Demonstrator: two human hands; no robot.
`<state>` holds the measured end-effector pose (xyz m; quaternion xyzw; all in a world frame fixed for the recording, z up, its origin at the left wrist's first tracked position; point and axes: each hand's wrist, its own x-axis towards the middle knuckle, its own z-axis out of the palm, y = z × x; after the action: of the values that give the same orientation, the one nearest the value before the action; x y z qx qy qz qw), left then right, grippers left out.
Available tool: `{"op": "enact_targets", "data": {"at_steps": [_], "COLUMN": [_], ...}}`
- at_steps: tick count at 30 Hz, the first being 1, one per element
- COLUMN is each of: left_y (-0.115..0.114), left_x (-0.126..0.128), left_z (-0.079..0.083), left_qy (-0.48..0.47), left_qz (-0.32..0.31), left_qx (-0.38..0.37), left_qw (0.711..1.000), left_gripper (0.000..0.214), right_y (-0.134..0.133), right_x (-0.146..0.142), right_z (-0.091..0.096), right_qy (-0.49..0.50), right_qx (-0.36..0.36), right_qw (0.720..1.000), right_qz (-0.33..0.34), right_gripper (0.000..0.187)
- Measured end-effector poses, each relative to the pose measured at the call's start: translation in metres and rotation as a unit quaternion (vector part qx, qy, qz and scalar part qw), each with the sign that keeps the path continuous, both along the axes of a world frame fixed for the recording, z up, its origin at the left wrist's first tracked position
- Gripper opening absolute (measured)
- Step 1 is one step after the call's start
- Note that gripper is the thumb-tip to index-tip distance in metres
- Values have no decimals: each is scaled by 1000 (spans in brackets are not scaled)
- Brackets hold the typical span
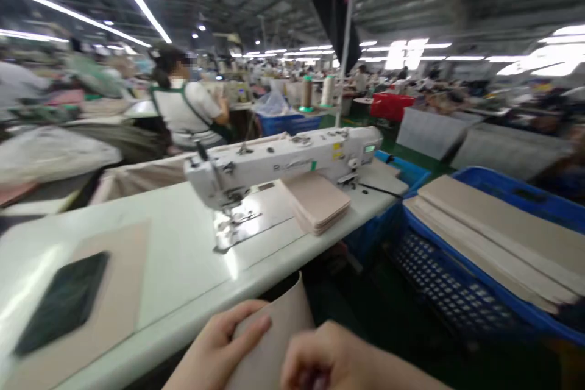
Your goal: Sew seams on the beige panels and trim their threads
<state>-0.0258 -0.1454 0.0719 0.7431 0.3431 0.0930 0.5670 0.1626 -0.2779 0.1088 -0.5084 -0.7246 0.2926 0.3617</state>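
Observation:
A beige fabric piece (284,317) is bent in front of me at the table's near edge. My left hand (222,341) grips it, thumb on the near face. Beside its right side, my right hand (331,353) is curled closed and slightly blurred; what its fingers hold is hidden. Beyond my hands stands a white sewing machine (283,161) on a pale table (183,256). Under the machine's arm lies a stack of beige pieces (317,195). On the left, a dark phone-like slab (66,301) rests on a flat beige panel (130,268).
To the right, a blue crate (450,283) holds long beige panels (507,225). Two thread cones (306,94) stand behind the machine, near a metal pole (346,42). A co-worker (187,100) is at another station, back left. Farther off is a red container (392,106).

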Motion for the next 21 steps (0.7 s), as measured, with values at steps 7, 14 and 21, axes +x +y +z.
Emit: {"op": "enact_targets", "data": {"at_steps": [7, 14, 21], "left_y": [-30, -36, -32], "left_x": [6, 0, -1], "left_z": [46, 39, 38], "left_qy": [-43, -50, -51], "left_qz": [55, 45, 44], "left_qx": [-104, -94, -108], "left_qw": [992, 993, 992], "left_gripper": [41, 37, 36], "right_y": [-3, 2, 8], "right_x": [20, 2, 6], "right_z": [-18, -28, -22], "right_qy": [-43, -100, 31], "right_qx": [-85, -35, -57], "right_qw": [986, 989, 989], "right_qz": [-138, -103, -134], "right_gripper": [18, 16, 26]}}
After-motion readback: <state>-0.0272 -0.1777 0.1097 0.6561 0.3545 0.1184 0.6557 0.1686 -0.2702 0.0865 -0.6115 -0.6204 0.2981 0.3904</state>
